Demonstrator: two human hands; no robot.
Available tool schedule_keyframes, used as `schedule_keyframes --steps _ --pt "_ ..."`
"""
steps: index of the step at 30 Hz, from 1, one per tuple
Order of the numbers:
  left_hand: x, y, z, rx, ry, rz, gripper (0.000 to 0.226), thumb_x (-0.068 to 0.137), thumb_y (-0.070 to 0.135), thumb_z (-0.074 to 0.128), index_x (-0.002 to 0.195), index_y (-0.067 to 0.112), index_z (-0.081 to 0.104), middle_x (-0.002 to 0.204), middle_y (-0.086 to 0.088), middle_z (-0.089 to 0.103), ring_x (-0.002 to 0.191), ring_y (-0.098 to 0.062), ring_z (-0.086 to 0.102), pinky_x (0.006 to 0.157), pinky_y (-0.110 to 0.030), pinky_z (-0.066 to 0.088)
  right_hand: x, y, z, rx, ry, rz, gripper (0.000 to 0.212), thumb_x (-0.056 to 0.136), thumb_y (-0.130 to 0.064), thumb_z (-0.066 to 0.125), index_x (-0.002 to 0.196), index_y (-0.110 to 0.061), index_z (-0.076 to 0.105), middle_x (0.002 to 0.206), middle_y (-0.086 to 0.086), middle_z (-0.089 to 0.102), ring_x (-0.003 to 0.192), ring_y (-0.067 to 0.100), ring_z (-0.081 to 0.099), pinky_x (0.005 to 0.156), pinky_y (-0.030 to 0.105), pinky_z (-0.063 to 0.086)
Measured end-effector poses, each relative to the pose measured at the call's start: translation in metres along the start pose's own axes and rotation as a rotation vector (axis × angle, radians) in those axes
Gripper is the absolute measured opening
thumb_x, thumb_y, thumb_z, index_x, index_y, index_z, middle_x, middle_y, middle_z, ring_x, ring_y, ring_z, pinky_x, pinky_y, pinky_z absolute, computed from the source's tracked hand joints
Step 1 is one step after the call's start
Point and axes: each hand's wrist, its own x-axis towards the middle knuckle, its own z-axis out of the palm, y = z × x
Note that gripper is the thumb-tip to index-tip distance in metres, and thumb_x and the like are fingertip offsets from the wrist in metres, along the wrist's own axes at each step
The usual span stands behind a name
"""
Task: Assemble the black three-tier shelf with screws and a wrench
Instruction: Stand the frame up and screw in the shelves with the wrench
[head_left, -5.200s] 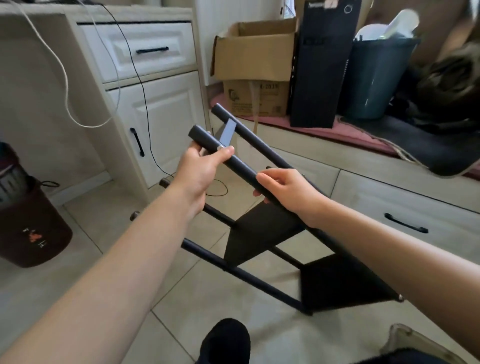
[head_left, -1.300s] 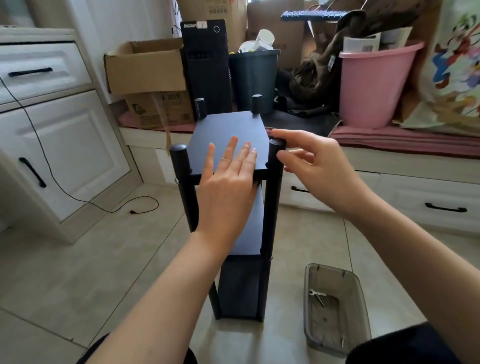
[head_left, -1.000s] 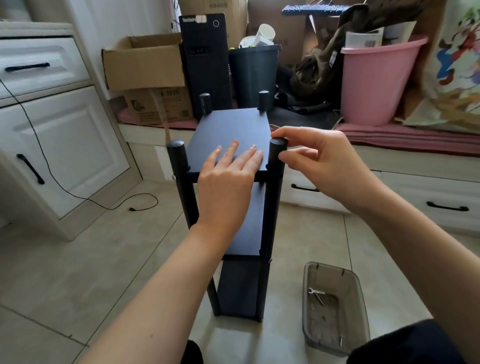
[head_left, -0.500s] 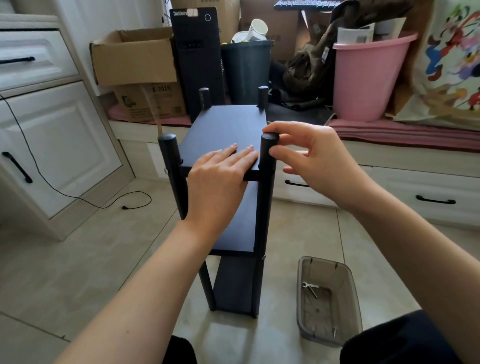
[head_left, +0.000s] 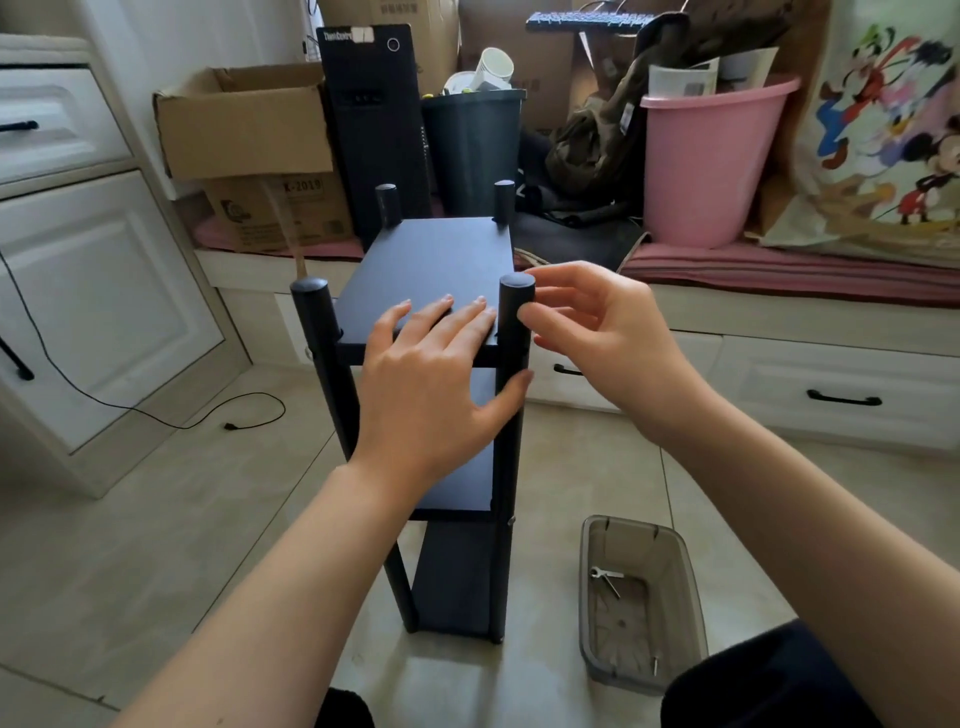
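Note:
The black three-tier shelf (head_left: 441, 260) stands upright on the tiled floor in front of me. My left hand (head_left: 431, 374) lies flat on the front of the top tier, fingers straight, thumb against the front right post (head_left: 511, 467). My right hand (head_left: 597, 332) holds the top of that post lightly between thumb and index finger. A small silver wrench (head_left: 605, 574) and a loose screw (head_left: 654, 665) lie in a grey plastic tray (head_left: 587, 597) on the floor to the right of the shelf.
White cabinets (head_left: 93, 291) stand at the left, with a black cable (head_left: 156, 415) trailing on the floor. Behind the shelf a low drawer bench carries cardboard boxes (head_left: 244, 119), a black computer tower (head_left: 374, 130), a dark bin (head_left: 472, 145) and a pink bucket (head_left: 711, 161).
Five seconds ago both hands held the shelf tilted by a post; now it stands upright. Over the last second my left hand slid back toward the top tier's front edge.

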Motion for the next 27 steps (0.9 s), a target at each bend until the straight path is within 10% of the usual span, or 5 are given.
schedule_keyframes --steps 14,27 --pt "-0.002 0.007 0.016 -0.030 0.176 -0.038 0.057 0.095 0.054 0.053 0.123 0.008 0.070 0.125 -0.005 0.071 0.125 -0.026 0.059 0.115 -0.048 0.029 -0.045 0.121 -0.052 -0.293 -0.290 0.632 0.015 0.090 -0.017 0.071 0.105 -0.017 0.069 0.101 0.005 0.075 0.097 0.019 0.070 0.088 0.036 0.058" --pt "0.003 0.021 0.029 0.000 0.268 -0.099 0.041 0.092 0.049 0.059 0.110 0.014 0.071 0.111 0.000 0.070 0.113 -0.027 0.059 0.102 -0.044 0.031 -0.138 0.320 -0.054 -0.498 -0.317 1.153 0.011 0.091 -0.010 0.061 0.096 -0.006 0.070 0.072 0.007 0.063 0.060 0.015 0.057 0.054 0.024 0.047"
